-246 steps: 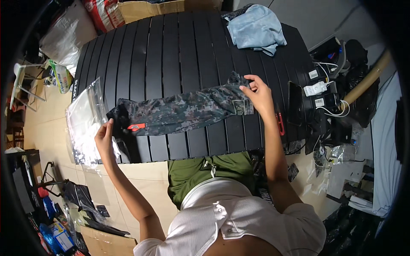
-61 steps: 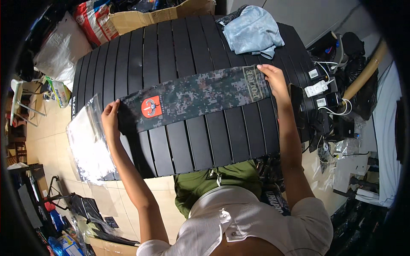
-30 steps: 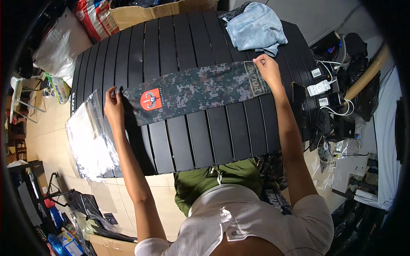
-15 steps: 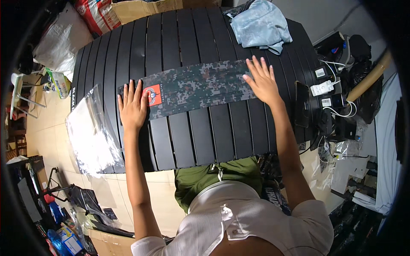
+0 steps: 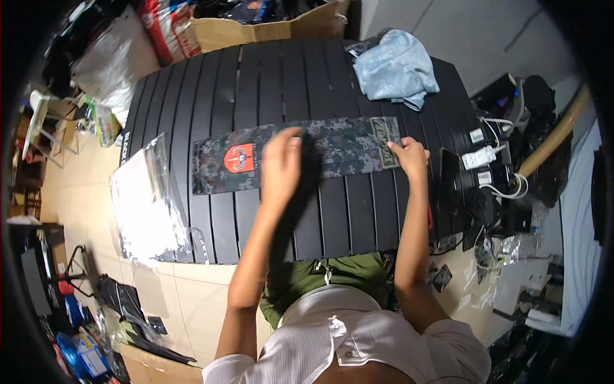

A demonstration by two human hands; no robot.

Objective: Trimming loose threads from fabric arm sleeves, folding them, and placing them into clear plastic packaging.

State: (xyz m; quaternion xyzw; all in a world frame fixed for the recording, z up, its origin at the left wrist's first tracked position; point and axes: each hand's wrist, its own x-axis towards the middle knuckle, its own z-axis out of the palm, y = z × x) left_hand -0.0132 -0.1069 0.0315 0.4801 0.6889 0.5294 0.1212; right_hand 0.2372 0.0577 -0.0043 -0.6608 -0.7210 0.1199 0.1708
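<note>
A long camouflage fabric strip (image 5: 345, 144) lies flat across the black slatted table. It carries a red patch (image 5: 239, 159) with an emblem near its left end and a dark, tan-edged patch (image 5: 385, 142) at its right end. My left hand (image 5: 280, 168) is over the strip, just right of the red patch, its fingers smeared by motion. A dark shadow falls beside it. At the strip's right end, my right hand (image 5: 414, 159) has its fingers curled and its thumb on the edge beside the tan-edged patch.
Clear plastic packaging (image 5: 144, 205) lies at the table's left edge. A light blue cloth (image 5: 396, 67) is bunched at the far right. On the right side are a dark phone (image 5: 449, 182) and white adapters with cables (image 5: 480, 157). An open cardboard box (image 5: 256, 35) stands beyond the table.
My left hand has left the strip's left end and moved right, uncovering the red patch. My right hand has gone from flat to curled at the right end, where the tan-edged patch now shows.
</note>
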